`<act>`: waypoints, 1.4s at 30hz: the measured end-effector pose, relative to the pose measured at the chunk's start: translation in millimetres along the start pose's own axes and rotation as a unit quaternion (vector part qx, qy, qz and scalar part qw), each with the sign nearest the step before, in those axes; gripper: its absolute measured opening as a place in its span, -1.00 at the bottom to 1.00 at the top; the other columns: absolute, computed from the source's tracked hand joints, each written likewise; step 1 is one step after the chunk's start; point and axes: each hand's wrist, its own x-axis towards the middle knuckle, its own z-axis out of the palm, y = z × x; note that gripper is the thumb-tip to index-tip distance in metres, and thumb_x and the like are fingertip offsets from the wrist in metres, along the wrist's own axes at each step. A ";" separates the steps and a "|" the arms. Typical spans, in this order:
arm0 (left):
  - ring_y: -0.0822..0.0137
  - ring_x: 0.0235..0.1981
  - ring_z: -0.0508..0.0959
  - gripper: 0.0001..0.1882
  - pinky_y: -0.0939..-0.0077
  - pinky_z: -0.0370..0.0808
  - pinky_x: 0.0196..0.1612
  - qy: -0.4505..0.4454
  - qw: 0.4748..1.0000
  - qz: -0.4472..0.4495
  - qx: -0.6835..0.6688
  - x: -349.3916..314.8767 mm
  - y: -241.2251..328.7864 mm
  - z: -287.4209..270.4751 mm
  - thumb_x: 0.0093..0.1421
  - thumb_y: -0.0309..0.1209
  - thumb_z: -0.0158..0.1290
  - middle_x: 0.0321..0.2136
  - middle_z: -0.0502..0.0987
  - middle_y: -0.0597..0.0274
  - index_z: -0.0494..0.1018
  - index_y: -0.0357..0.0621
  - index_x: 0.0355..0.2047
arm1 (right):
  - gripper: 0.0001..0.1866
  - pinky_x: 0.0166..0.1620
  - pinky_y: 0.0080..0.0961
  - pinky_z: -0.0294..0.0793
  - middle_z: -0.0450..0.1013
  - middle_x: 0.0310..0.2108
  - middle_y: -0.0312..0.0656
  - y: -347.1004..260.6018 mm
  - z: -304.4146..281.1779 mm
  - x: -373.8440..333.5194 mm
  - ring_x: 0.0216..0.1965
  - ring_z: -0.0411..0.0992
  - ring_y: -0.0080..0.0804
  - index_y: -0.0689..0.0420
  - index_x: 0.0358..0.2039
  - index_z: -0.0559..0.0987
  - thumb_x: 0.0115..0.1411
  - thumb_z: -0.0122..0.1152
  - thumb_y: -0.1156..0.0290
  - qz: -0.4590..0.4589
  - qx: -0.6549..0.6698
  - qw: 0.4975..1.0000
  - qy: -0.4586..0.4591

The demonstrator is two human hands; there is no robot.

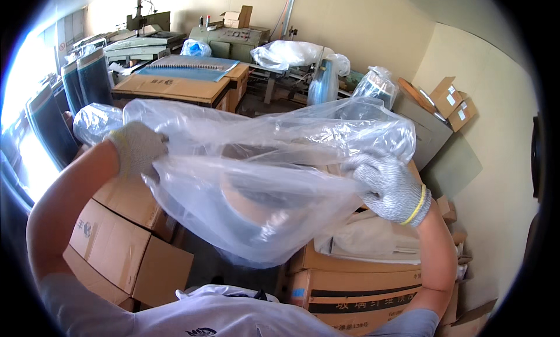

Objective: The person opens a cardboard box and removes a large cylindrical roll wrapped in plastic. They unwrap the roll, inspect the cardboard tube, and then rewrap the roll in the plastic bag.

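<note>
A large clear plastic bag (262,205) is stretched wide in front of my chest, its lower part hanging in a curved fold. My left hand (137,147), in a grey knitted glove, is closed on its left edge. On the other side, my right hand (388,182), in a matching glove with a yellow cuff band, grips the right edge, its fingers partly behind the film. Beyond the hands, more crumpled clear plastic (373,130) spans the width between them. Whether it belongs to the same bag, I cannot tell. Brown and dark shapes show blurred through the film.
Cardboard boxes stand at lower left (111,243) and lower right (361,290), the latter topped with whitish sheeting (373,241). Farther off, a carton (175,87) bears a blue sheet. Green machinery (230,39) lines the back wall; dark curved panels (93,77) stand left.
</note>
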 end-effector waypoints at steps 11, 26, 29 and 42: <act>0.24 -0.32 0.61 -0.08 0.29 0.54 -0.17 0.131 0.949 -0.272 0.088 41.3 -104.2 -23.4 0.03 -0.17 0.26 -0.33 0.61 0.20 0.02 0.19 0.35 | -0.78 0.07 -0.21 0.30 0.47 -0.20 -0.15 105.9 -15.2 -5.4 -0.09 0.40 -0.26 0.04 -0.28 0.60 0.09 0.02 0.45 0.238 -0.371 0.889 -0.129; 0.24 0.16 0.33 -0.18 0.37 0.33 0.16 0.478 0.395 0.197 -0.759 106.2 -144.5 158.8 0.24 0.10 -0.02 0.20 0.27 0.20 0.05 -0.18 0.31 | 0.25 -0.02 -0.32 0.50 -0.06 0.35 0.11 -16.5 8.6 126.4 0.01 0.41 -0.01 0.06 0.37 -0.08 -0.24 0.52 0.09 0.155 -0.087 0.965 0.191; 0.24 0.00 0.47 -0.32 0.31 0.44 0.05 0.403 0.315 0.262 -0.818 130.6 -120.6 139.1 0.20 -0.13 0.13 0.05 0.42 0.09 0.21 -0.27 0.20 | 0.38 -0.36 -0.35 0.60 -0.12 0.35 0.24 -25.3 41.1 200.6 -0.35 0.55 -0.05 -0.01 0.39 -0.27 -0.24 0.52 -0.04 0.191 -0.105 0.974 0.065; 0.43 -0.29 0.56 -0.85 0.56 0.51 -0.17 0.483 0.085 0.184 -0.852 167.5 -148.8 93.0 0.22 -0.42 0.11 -0.29 0.58 0.29 0.52 -0.16 -0.22 | -0.85 -0.13 -0.30 0.48 0.49 -0.26 -0.14 37.2 50.8 247.2 -0.22 0.48 -0.09 0.08 -0.35 0.65 0.05 0.25 0.36 0.224 -0.092 0.945 0.221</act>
